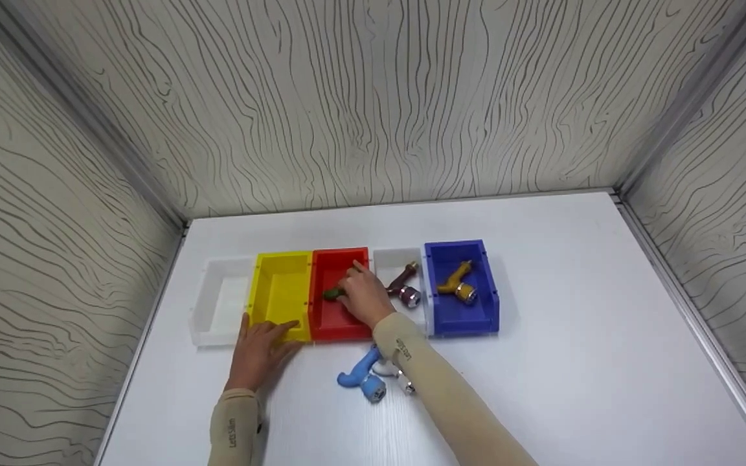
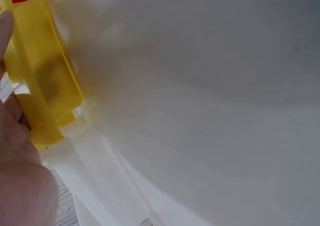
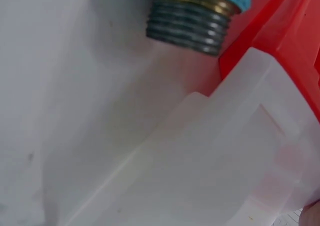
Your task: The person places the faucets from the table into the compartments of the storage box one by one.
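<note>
My right hand [image 1: 365,294] reaches into the red bin [image 1: 340,333] and grips a green tap [image 1: 332,294]. Most of that tap is hidden under the fingers. At the front of the yellow bin [image 1: 279,259], my left hand [image 1: 259,349] holds the low front wall, one finger over the lip and another along the left side. The left wrist view shows fingers [image 2: 5,31] against the yellow plastic. Below my right forearm lie a blue tap [image 1: 361,375] and a white tap [image 1: 384,369], the latter partly covered by the sleeve.
A dark maroon tap [image 1: 403,285] lies in the white bin [image 1: 399,255] right of the red one. Farther right, a blue bin [image 1: 463,323] holds a mustard-yellow tap [image 1: 456,285]. Another white bin [image 1: 224,301] stands at the left end of the row. Patterned walls enclose the white table [image 1: 574,323].
</note>
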A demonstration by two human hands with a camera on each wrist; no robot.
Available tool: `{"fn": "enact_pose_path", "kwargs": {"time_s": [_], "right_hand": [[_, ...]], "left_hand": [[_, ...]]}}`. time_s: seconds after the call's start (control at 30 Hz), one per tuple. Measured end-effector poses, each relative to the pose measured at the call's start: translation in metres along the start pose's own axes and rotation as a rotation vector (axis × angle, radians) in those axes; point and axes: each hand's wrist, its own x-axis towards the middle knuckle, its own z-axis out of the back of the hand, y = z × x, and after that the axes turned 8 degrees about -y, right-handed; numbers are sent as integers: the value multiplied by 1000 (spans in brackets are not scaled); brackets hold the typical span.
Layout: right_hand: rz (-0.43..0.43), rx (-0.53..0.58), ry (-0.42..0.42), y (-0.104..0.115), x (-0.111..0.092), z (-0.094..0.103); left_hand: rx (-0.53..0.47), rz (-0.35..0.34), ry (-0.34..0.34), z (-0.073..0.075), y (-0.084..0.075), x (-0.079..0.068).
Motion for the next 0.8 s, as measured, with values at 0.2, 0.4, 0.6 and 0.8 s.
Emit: {"fn": "enact_pose_path", "kwargs": {"time_s": [0.2,0.4,0.6,0.8], "right_hand": [[-4,14,20,1,1,1],[4,6,37,1,1,1],[15,-1,37,1,2,1],[40,-48,21,0,3,-1]], "left_hand": [[-6,22,25,1,0,1],[-4,19,37,0,1,1],[-3,7,26,-2,2,0],[18,0,16,-1,1,1]]}}
